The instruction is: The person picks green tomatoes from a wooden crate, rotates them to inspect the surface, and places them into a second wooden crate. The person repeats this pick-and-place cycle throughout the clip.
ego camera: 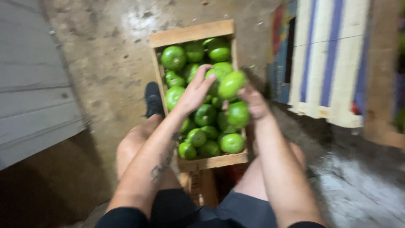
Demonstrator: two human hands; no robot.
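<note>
Together, both hands meet over the wooden crate [192,33] of green fruit: left hand [195,92] open against a raised fruit [231,84], right hand [253,102] cupping it from beside.

Stained concrete floor [105,50] filled upper left of frame. Grey panelled surface [29,93] ran down left edge. White crate with blue stripes [333,59] stood upper right. Black shoe [153,99] rested near centre, on floor.

head cam | looks steeply down | close over lap and crate [192,33]
</note>
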